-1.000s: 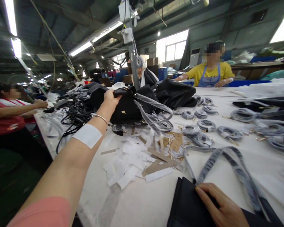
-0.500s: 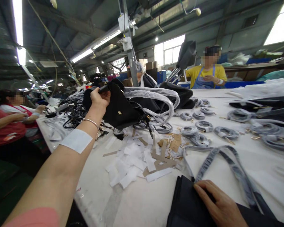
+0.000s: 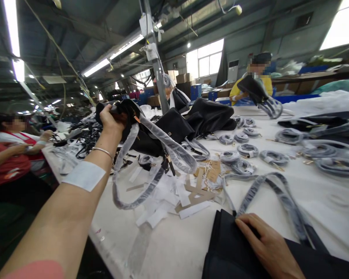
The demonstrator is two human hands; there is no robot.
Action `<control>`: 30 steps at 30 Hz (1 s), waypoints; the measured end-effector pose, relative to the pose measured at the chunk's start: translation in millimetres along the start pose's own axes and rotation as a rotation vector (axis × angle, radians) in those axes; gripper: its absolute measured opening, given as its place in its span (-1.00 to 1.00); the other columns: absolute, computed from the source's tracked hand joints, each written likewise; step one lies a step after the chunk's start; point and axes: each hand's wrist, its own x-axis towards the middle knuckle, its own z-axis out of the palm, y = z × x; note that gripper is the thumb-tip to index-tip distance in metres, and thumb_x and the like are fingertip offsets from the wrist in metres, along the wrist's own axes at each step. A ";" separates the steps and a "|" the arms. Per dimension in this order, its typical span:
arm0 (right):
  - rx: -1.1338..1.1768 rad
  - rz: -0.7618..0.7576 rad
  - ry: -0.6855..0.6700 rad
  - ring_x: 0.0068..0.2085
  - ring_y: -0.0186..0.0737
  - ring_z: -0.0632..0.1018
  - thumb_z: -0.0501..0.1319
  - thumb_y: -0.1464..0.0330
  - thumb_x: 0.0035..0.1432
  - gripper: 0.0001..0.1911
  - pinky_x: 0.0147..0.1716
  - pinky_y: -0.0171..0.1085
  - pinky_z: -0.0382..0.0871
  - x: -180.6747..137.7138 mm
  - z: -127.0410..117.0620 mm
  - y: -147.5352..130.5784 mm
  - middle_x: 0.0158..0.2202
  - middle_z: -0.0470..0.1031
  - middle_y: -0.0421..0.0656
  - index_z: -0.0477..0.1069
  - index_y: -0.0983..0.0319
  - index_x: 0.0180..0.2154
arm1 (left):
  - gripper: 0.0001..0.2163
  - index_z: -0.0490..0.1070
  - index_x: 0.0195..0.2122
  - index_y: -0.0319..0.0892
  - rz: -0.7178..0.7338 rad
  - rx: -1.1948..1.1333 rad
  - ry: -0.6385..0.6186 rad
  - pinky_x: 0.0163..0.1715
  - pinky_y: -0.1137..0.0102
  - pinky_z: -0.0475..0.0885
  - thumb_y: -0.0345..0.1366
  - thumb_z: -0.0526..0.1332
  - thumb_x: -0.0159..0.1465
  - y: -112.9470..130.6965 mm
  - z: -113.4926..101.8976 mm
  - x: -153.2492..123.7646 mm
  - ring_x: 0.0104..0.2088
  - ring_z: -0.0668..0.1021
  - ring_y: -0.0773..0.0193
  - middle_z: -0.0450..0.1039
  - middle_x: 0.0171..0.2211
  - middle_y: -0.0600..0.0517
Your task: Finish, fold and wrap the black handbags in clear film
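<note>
My left hand [image 3: 112,118] reaches far out over the table, its fingers closed on the top edge of a black handbag [image 3: 147,142]. That bag hangs tilted, and its plastic-wrapped handles [image 3: 173,149] dangle in front of it. At the lower right, my right hand [image 3: 266,244] grips the edge of a second black handbag [image 3: 225,242] lying on the table; its fingertips are partly out of sight. Wrapped straps [image 3: 251,192] rise from this second bag. Between my hands lie loose white paper slips [image 3: 155,215] and brown card tags [image 3: 213,170].
More black bags [image 3: 211,116] are heaped behind the held one. Several coiled, wrapped straps [image 3: 275,157] lie on the white table [image 3: 163,252] at the right. Across it a co-worker in yellow [image 3: 267,85] handles a black bag. Two people [image 3: 13,151] work at the left.
My left hand has turned the handbag and drawn it slightly left, so its wrapped handles now swing down toward me. My right hand stays on its bag. The co-worker's bag has been lowered.
</note>
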 end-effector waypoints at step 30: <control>0.027 0.013 -0.009 -0.25 -0.24 0.59 0.10 0.15 0.27 -0.74 -0.21 -0.40 0.49 -2.9 -1.1 -9.2 -0.31 0.56 -0.19 0.47 0.11 -0.35 | -0.85 0.26 -0.24 -0.18 0.352 0.270 0.201 -0.08 0.44 0.30 -0.20 0.08 0.37 -13.7 16.6 41.4 -0.27 0.49 0.46 0.43 -0.28 0.18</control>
